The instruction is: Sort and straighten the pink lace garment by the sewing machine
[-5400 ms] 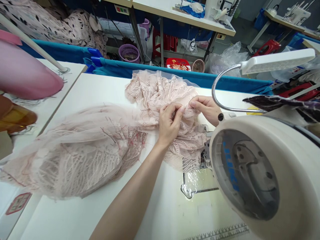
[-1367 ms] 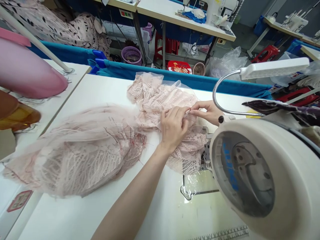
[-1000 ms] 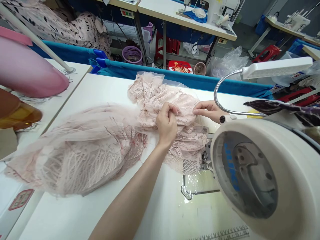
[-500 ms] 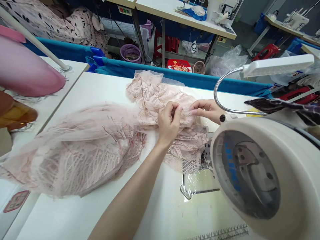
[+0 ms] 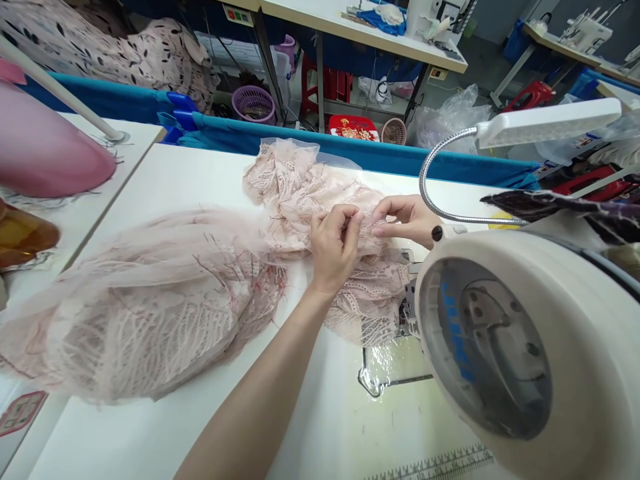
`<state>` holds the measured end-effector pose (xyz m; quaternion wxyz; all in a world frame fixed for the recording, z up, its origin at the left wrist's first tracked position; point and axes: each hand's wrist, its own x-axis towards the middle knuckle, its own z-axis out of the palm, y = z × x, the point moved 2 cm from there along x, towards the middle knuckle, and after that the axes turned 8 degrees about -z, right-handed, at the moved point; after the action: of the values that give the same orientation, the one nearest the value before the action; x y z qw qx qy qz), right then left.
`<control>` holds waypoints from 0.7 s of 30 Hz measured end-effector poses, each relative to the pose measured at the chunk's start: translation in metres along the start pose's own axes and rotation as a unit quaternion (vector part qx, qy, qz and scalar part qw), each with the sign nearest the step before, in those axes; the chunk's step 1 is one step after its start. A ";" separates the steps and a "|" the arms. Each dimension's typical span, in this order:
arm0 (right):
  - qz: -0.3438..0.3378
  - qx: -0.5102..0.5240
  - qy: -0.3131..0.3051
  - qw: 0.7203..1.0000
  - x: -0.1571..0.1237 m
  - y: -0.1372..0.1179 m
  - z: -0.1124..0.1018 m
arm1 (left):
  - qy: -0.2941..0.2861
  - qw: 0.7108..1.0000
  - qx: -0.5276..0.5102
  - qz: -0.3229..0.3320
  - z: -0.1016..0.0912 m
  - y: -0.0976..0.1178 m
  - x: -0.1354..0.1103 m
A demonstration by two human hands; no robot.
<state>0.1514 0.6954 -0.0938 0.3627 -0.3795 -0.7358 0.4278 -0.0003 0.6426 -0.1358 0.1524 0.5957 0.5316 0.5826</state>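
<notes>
left of the machine (image 5: 490, 347), over lace (image 5: 300, 190) on the surface (image 5: 325, 400), the left hand (image 5: 331, 250) pinches, its catch unclear; the right hand (image 5: 407, 219) has fingertips slightly parted.

Grey floor (image 5: 477, 70); white-topped table (image 5: 320, 12), red stool (image 5: 337, 83) underneath; farther right, second table (image 5: 555, 45).

bright tabletop (image 5: 190, 173) | glare on machine bed (image 5: 395, 360) | dim floor (image 5: 477, 70) | edges stretched

Right hand (image 5: 407, 220): wrist hidden behind JUKI sewing machine (image 5: 575, 333). Left of machine: left hand (image 5: 334, 250), anything between fingertips too small to tell; pink cone (image 5: 55, 147) cut off.
</notes>
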 end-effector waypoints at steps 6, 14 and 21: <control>-0.005 0.001 -0.050 0.999 -0.008 -0.016 -0.005 | 0.008 1.000 -0.018 -0.016 0.000 -0.002 0.000; -0.007 0.008 -0.048 0.999 -0.015 -0.021 -0.009 | 0.007 1.000 -0.014 -0.022 0.000 -0.002 0.000; -0.009 0.040 -0.056 0.998 -0.013 -0.013 -0.014 | 0.010 1.000 -0.013 -0.014 0.000 -0.002 0.000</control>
<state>0.1662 0.6847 -0.0797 0.3396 -0.3334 -0.7405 0.4746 -0.0008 0.6437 -0.1373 0.1629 0.5802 0.5342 0.5928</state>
